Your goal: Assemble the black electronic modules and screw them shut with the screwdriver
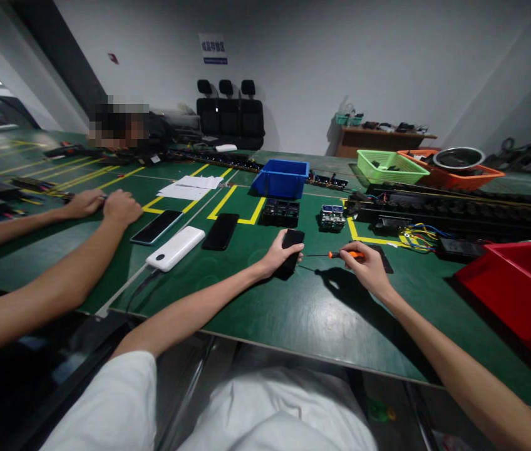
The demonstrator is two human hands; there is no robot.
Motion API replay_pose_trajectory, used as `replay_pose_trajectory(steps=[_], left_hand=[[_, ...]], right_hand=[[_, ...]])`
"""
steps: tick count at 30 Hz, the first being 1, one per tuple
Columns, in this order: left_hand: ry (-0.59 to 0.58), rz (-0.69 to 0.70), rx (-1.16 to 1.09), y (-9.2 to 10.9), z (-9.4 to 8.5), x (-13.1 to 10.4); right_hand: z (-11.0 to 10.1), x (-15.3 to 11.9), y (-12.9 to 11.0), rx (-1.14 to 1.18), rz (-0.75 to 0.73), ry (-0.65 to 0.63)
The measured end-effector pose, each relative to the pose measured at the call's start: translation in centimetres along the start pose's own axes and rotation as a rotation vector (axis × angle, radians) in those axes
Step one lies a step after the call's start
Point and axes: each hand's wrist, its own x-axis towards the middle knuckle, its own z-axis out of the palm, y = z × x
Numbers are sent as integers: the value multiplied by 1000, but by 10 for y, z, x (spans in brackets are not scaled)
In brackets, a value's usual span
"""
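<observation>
My left hand (275,255) is wrapped round a black box-shaped part (293,238) held just above the green table. In my right hand (369,268), the fingers close on the orange-and-black handle of a screwdriver (334,255). Its thin shaft points left at the black part, and the tip looks slightly apart from it. A flat black piece (384,258) lies on the table behind my right hand. Beyond my hands sit a black module (280,213) and a smaller module with blue and silver tops (332,217).
Left of me lie a black phone (221,232), a white power bank (176,249) with a cable and another phone (157,227). A co-worker's hands (122,207) rest farther left. A blue bin (285,178) stands behind, a red bin (523,288) at right, near coloured wires (420,237).
</observation>
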Motion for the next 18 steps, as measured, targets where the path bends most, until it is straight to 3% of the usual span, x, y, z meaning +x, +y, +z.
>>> replay_pose_trajectory(steps=[18], left_hand=[[0, 12, 9, 1, 1, -1]], right_hand=[[0, 0, 1, -10, -2, 2]])
